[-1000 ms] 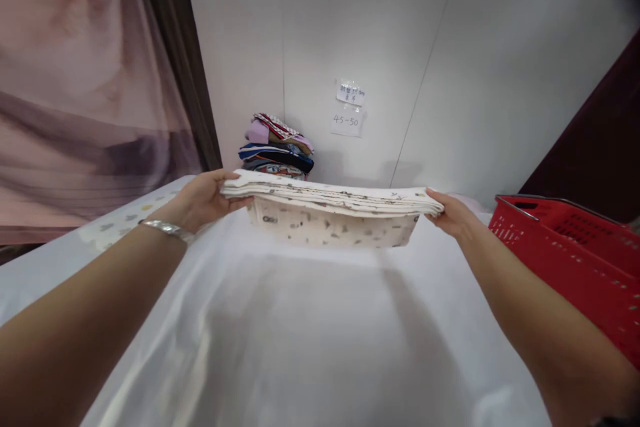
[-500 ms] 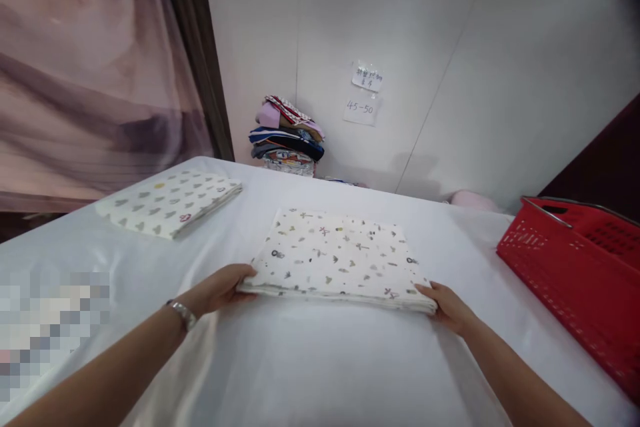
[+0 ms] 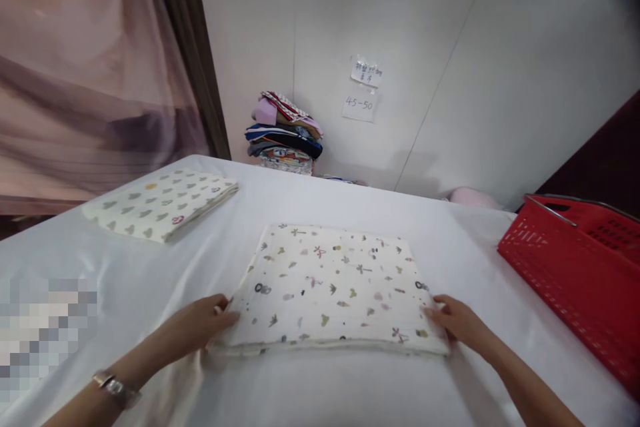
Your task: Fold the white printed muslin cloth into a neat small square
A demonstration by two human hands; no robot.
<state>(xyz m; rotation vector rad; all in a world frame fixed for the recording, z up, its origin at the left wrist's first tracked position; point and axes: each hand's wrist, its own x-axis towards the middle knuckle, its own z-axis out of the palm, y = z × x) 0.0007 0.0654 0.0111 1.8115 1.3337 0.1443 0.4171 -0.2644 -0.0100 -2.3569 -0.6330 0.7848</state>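
A table draped in a white sheet is filling most of the view and running up to a pale wall. A pinkish curtain is hanging at the left. A red plastic basket is sitting on the table's right edge, well apart from everything else.

A folded cloth, cream with small scattered prints, is lying flat on the middle of the table, just in front of the person, its near edge showing several stacked layers. A second folded cloth, printed with grey shapes, is lying on the far left part of the table, apart from the first. A pile of clothes is standing against the wall beyond the table.

The left hand is resting on the sheet at the near left corner of the folded cloth, fingers loosely stretched, their tips touching the corner. The right hand is lying at the near right corner, fingers slightly curled against the edge. Whether either hand is pinching the layers or only touching them, I cannot tell.

Two paper notes are sticking to the wall above the pile, the lower one reading 45-50. A metal wristband is sitting on the left wrist.
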